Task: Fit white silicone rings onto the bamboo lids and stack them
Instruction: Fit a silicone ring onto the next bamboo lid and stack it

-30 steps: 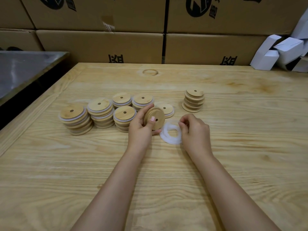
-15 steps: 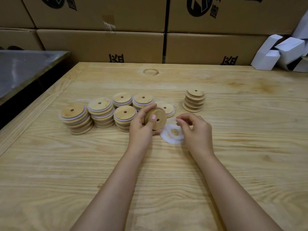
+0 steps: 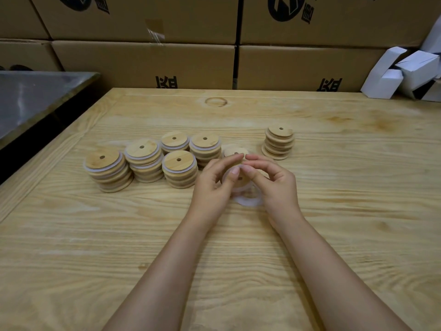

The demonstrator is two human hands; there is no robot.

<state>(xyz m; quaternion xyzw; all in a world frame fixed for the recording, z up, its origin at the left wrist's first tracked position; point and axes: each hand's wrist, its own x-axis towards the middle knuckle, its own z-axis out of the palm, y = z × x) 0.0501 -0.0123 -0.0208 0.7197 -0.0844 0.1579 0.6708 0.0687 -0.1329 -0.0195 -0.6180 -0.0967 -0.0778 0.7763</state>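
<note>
Both hands meet just above the middle of the worktop. The left hand has its fingers curled round a bamboo lid, held on edge; only a sliver of it shows between the hands. The right hand curls its fingers toward the lid's rim and seems to pinch a white silicone ring against it, though blur hides the exact contact. Spare rings lie on the wood directly below.

The likeliest fault is a half-seated ring. If it is stretched over one side only, or twisted, it may spring off the rim once the pinch lets go (silicone rolls easily). A second risk is the lid slipping from the left grip while the right pulls, dropping onto the spare rings and scattering them.

The surroundings add their own hazards. A low ringed stack sits just behind the fingertips, and a taller ringed stack stands just beside the left knuckles, so a careless sweep could knock either over. The leftmost stack is visibly staggered and would tolerate little extra weight set off-centre. The bare lid stack, near on the right, shows no white bands, so placing the finished lid there would mix the two sorts.
</note>
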